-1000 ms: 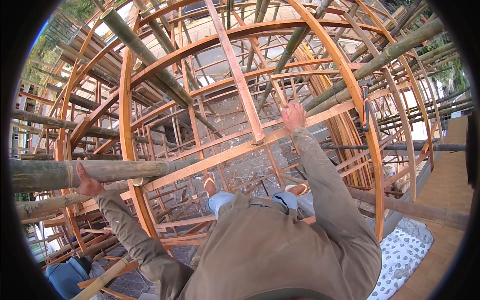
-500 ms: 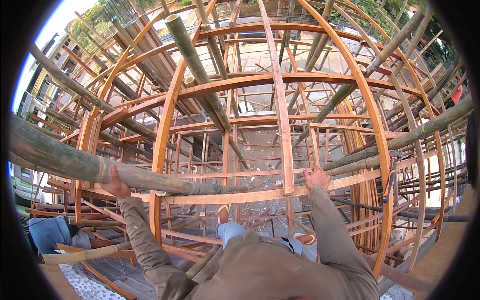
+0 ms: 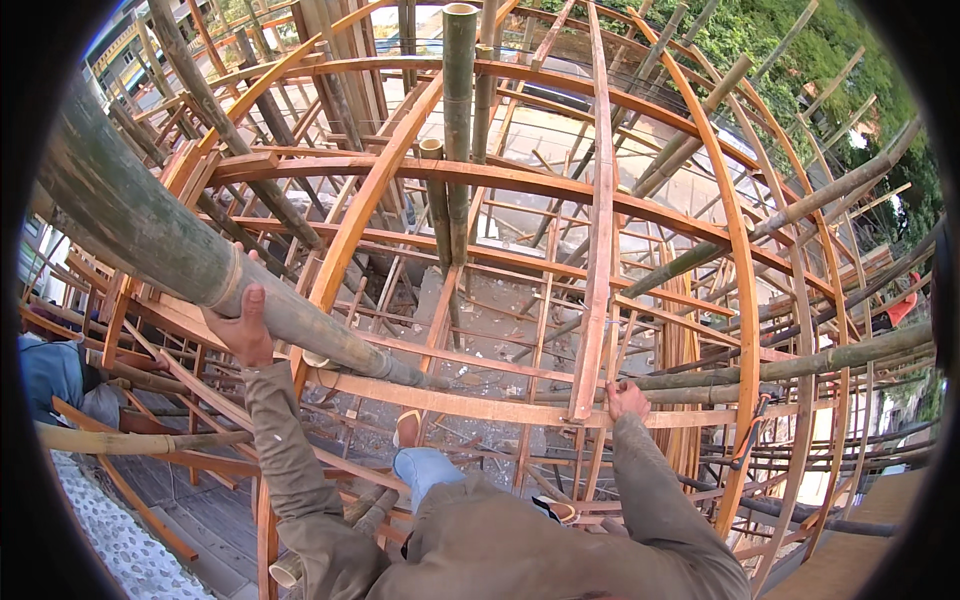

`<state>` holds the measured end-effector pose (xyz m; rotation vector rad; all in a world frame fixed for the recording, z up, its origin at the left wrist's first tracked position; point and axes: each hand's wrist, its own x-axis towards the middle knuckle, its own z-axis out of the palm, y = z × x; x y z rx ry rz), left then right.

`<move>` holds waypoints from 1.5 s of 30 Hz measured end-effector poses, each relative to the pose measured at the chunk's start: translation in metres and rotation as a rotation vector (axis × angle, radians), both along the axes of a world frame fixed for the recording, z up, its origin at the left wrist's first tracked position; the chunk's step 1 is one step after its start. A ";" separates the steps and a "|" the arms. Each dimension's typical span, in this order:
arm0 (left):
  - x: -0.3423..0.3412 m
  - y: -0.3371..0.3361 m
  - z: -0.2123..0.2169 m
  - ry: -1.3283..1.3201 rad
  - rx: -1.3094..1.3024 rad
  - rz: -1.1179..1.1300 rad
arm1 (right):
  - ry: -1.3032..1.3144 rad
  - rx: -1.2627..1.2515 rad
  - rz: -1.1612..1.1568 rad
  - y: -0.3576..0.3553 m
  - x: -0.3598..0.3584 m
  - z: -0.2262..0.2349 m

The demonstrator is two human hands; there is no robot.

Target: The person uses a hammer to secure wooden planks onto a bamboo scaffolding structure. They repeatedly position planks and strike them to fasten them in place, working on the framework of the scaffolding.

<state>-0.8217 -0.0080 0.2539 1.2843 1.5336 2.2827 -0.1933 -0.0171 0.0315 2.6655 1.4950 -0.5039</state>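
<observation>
While the person perches high inside a curved lattice of orange-brown wooden ribs and bamboo poles, both arms in olive-brown sleeves reach out from the lower edge. The left hand (image 3: 243, 328) is wrapped around a thick grey-green bamboo pole (image 3: 170, 250) that slants from the upper left down toward the middle, fingers curled over its underside in a firm clasp. The right hand (image 3: 627, 400) is closed over a horizontal wooden rib (image 3: 480, 408) just where an upright wooden slat (image 3: 598, 230) meets it.

The pole looks heavy and stiff, with a smooth, rounded skin that may be slippery; judging by its girth, one hand cannot close fully round it, so a hold near a ringed joint would probably be surest. The rib is thin and flat, likely springy under load, and easiest to grasp over its upper edge.

A knee in blue jeans (image 3: 425, 470) and a sandalled foot (image 3: 406, 428) show between the arms, resting on lower members. At the far left, another person's blue-clad shoulder (image 3: 50, 372) is partly cut off by the dark rim. The pole's upper end runs out of view, its lower end is lost among crossing ribs, and the ground below is hard to make out.
</observation>
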 end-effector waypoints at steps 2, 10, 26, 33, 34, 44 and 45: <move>0.033 -0.006 -0.015 0.249 0.136 0.219 | -0.002 -0.007 -0.005 0.000 0.001 -0.002; 0.258 -0.034 -0.196 0.802 -0.869 -0.346 | -0.015 0.048 -0.006 -0.002 0.003 -0.009; 0.266 -0.018 -0.231 0.797 -1.428 -0.634 | 1.165 0.207 -0.176 0.030 -0.060 -0.017; 0.263 -0.016 -0.227 0.763 -1.438 -0.659 | 1.177 -0.017 -0.249 0.039 -0.060 -0.004; 0.263 -0.017 -0.229 0.756 -1.436 -0.646 | 1.138 0.005 -0.245 0.039 -0.059 -0.005; 0.265 -0.021 -0.242 0.753 -1.405 -0.615 | 1.070 0.037 -0.272 0.038 -0.058 -0.008; 0.265 -0.022 -0.242 0.751 -1.406 -0.614 | 1.039 0.019 -0.225 0.038 -0.056 -0.008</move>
